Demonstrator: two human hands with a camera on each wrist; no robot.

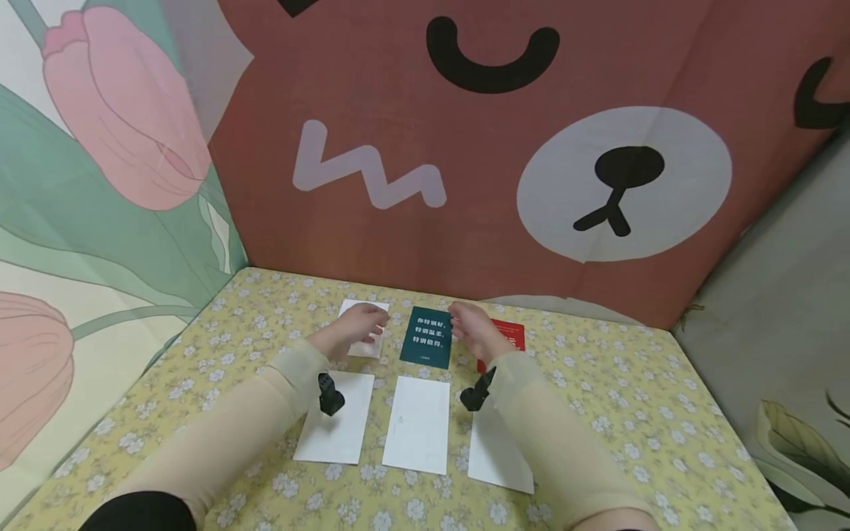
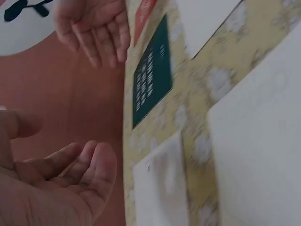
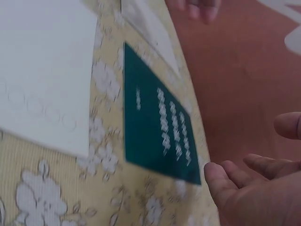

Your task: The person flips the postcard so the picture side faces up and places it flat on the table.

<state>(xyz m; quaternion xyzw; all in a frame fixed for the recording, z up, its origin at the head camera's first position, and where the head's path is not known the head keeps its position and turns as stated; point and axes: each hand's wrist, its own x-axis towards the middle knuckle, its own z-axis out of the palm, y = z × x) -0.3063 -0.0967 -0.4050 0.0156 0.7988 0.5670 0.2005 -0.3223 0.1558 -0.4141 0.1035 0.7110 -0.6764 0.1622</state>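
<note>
A dark green card (image 1: 426, 338) with white lettering lies flat in the back row, between my two hands. My left hand (image 1: 359, 324) hovers above a white card (image 1: 364, 349) at the back left, its fingers loosely bent and holding nothing. Over the gap between the green card and a red card (image 1: 510, 335) is my right hand (image 1: 475, 329), which partly hides the red one. In the right wrist view the right hand's fingers (image 3: 221, 183) are relaxed near the green card's edge, with nothing between them and the thumb.
Three white envelope-like rectangles lie in the front row: left (image 1: 336, 424), middle (image 1: 418, 424) and right (image 1: 494, 453), the last partly under my right forearm. A yellow floral cloth (image 1: 252, 369) covers the table. A bear-print curtain (image 1: 398, 243) stands along its back edge.
</note>
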